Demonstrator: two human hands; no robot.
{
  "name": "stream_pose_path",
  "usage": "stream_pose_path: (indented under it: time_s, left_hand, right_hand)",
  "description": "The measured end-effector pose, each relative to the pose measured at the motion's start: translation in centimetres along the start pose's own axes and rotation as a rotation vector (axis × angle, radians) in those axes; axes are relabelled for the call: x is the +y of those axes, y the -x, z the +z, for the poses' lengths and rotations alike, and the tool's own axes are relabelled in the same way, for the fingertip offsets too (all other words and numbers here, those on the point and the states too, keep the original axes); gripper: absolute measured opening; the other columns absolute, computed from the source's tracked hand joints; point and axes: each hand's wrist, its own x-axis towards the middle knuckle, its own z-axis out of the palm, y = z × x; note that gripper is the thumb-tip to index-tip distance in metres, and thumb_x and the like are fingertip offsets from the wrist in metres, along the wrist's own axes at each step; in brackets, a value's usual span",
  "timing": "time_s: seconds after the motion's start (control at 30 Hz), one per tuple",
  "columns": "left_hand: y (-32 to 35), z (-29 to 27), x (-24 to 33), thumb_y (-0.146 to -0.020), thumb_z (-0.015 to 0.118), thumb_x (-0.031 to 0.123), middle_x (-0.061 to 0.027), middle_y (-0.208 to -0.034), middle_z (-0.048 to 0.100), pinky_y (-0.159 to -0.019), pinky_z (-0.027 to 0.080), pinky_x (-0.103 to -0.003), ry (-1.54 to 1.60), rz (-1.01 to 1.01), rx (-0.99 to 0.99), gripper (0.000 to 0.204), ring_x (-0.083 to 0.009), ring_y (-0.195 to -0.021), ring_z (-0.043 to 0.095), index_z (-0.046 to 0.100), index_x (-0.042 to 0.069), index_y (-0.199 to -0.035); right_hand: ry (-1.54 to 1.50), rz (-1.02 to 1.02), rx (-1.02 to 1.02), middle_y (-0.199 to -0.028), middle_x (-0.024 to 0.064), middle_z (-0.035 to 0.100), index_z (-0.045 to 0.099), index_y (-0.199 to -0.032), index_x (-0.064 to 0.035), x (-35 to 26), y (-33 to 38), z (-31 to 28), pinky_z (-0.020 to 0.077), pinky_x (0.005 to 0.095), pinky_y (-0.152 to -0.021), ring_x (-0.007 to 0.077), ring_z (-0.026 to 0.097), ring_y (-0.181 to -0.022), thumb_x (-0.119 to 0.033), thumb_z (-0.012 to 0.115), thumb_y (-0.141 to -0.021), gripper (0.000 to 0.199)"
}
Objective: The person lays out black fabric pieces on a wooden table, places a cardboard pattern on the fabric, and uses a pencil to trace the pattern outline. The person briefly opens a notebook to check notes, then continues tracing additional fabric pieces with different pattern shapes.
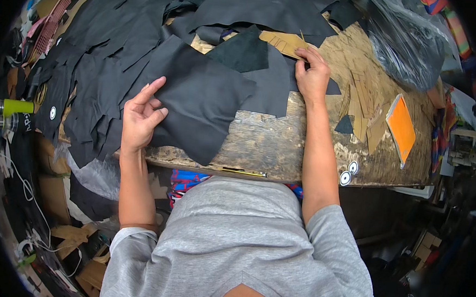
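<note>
My right hand (312, 74) pinches the near right end of a tan cardboard pattern piece (281, 42) with drawn marks on it. A thin pointed sliver rises by those fingertips; I cannot make out whether it is a tool or part of the card. Beneath lie a dark green-black leather scrap (244, 51) and a grey-black leather piece (271, 88). My left hand (142, 115) hovers at the left side of a large black leather sheet (197, 102), its index finger stretched out and its thumb apart, holding nothing. The sheet droops slightly over the table's front edge.
Black leather pieces (114, 26) cover the left and back of the worn wooden table (266, 134). To the right are cardboard strips (361, 99), an orange notebook (400, 129) and a bulky plastic bag (405, 44). A slim yellow-black pen-like stick (242, 172) lies along the front edge.
</note>
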Motion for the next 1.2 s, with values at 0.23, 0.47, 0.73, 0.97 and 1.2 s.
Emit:
stream_pose_path:
  time_s: [0.23,0.47,0.73,0.97,1.2]
  left_hand:
    - [1.2,8.0,2.5,-0.068,0.064,-0.016,-0.0066,-0.124,0.051,-0.066,0.046,-0.02,0.242,0.146,0.111,0.077,-0.0068,-0.084,0.051,0.036,-0.006,-0.138]
    - [4.7,13.9,5.1,-0.079,0.068,0.0,-0.0166,-0.115,0.063,-0.084,0.049,-0.026,-0.512,-0.555,-0.562,0.041,-0.0123,-0.106,0.06,0.06,0.0,-0.119]
    - [0.5,20.8,-2.5,-0.094,0.046,0.036,-0.0162,-0.151,0.024,-0.112,0.011,-0.054,-1.265,0.262,-0.863,0.062,-0.028,-0.142,0.016,0.034,-0.004,-0.138]
    - [-5.1,17.0,-3.7,-0.091,0.051,0.033,-0.0217,-0.15,0.023,-0.11,0.016,-0.056,-1.41,0.269,-0.362,0.065,-0.0325,-0.141,0.018,0.03,-0.005,-0.14]
    - [-8.7,14.3,-2.9,-0.068,0.078,0.043,-0.0185,-0.132,0.049,-0.102,0.032,-0.047,-1.271,0.267,-0.013,0.066,-0.0313,-0.125,0.042,0.062,-0.002,-0.113]
  right_hand:
    - [0.045,-0.009,0.051,-0.094,0.0106,0.069,0.071,-0.085,-0.0089,-0.3,-0.1,-0.2,0.0392,0.0447,-0.095,0.0283,0.061,-0.104,-0.004,0.06,-0.07,0.019]
    - [0.034,-0.014,0.044,-0.094,0.0083,0.07,0.071,-0.085,-0.0062,0.3,-0.1,0.1,0.045,0.0375,-0.092,0.0267,0.062,-0.102,-0.004,0.059,-0.071,0.019]
    - [0.06,-0.012,0.031,-0.093,0.008,0.07,0.071,-0.086,-0.0076,0.1,0.1,-0.3,0.0414,0.0388,-0.095,0.026,0.061,-0.106,-0.005,0.059,-0.073,0.018]
    - [0.036,0.049,0.041,-0.093,0.0052,0.07,0.072,-0.085,-0.0107,0.0,0.3,0.3,0.0337,0.0473,-0.1,0.0239,0.059,-0.108,-0.005,0.058,-0.075,0.019]
    - [0.27,0.138,0.04,-0.1,0.0008,0.069,0.072,-0.09,-0.0128,0.4,0.0,-0.6,0.0268,0.0582,-0.103,0.0241,0.055,-0.114,-0.007,0.06,-0.076,0.019]
